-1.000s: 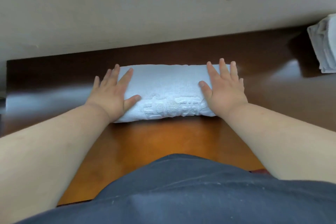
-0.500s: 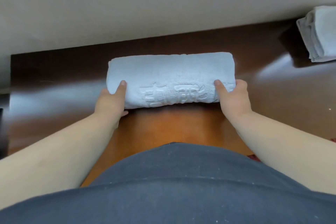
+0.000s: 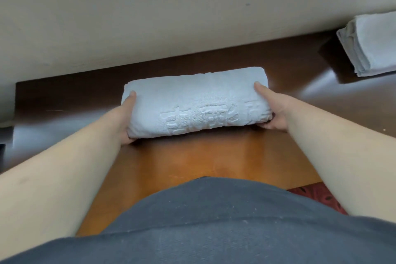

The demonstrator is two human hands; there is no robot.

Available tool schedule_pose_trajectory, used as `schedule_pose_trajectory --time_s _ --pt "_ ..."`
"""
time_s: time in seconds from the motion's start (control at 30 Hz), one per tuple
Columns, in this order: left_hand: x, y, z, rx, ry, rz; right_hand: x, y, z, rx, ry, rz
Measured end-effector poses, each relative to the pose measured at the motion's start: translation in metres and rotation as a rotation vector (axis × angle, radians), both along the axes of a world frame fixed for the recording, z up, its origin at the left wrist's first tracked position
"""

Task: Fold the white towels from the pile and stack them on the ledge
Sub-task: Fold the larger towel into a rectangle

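Folded white towel point(image 3: 192, 100) — thick, embossed, level — above ledge point(image 3: 192, 161); folded stack point(image 3: 372, 47) far right.

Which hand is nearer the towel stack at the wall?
Right. The right hand grips the folded towel's end toward the stack; the left hand grips the far end.

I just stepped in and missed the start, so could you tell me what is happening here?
A person is folding towels. Both hands, the left hand and the right hand, grip the ends of a folded white towel over a wooden ledge, thumbs on top. A stack of folded towels sits at the far right, against the wall.
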State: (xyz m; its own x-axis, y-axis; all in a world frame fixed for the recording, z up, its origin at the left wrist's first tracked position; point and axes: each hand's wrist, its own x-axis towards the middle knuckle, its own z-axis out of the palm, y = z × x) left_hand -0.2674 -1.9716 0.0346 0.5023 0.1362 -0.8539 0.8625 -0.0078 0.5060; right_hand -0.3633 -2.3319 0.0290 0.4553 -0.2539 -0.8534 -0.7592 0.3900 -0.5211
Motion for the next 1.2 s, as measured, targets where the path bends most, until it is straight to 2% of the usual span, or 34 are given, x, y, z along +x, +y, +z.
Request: schedule_pose_trajectory --time_s 0.23,0.37,0.5,0.57,0.7,0.87,1.03,1.2 --pt "0.011 0.022 0.019 -0.019 0.200 -0.177 0.003 -0.007 0.017 0.081 0.137 0.062" --pt "-0.007 0.034 0.033 -0.102 0.105 -0.257 -0.031 -0.005 0.030 0.099 0.046 0.023" --pt "-0.027 0.032 0.050 -0.298 0.006 -0.347 -0.070 -0.008 0.059 0.096 -0.099 -0.016" --pt "-0.037 0.020 0.062 -0.300 -0.027 -0.399 -0.090 -0.012 0.075 0.081 -0.173 -0.048" --pt "-0.051 -0.021 0.080 -0.181 -0.187 -0.470 -0.132 -0.034 0.097 0.049 -0.327 -0.111" --pt "-0.078 -0.094 0.101 -0.156 -0.314 -0.533 -0.191 -0.092 0.110 -0.008 -0.445 -0.239" --pt "-0.137 -0.192 0.118 -0.175 -0.351 -0.580 -0.258 -0.186 0.118 -0.013 -0.545 -0.259" --pt "-0.206 -0.295 0.115 -0.140 -0.338 -0.565 -0.318 -0.288 0.129 -0.039 -0.544 -0.278"
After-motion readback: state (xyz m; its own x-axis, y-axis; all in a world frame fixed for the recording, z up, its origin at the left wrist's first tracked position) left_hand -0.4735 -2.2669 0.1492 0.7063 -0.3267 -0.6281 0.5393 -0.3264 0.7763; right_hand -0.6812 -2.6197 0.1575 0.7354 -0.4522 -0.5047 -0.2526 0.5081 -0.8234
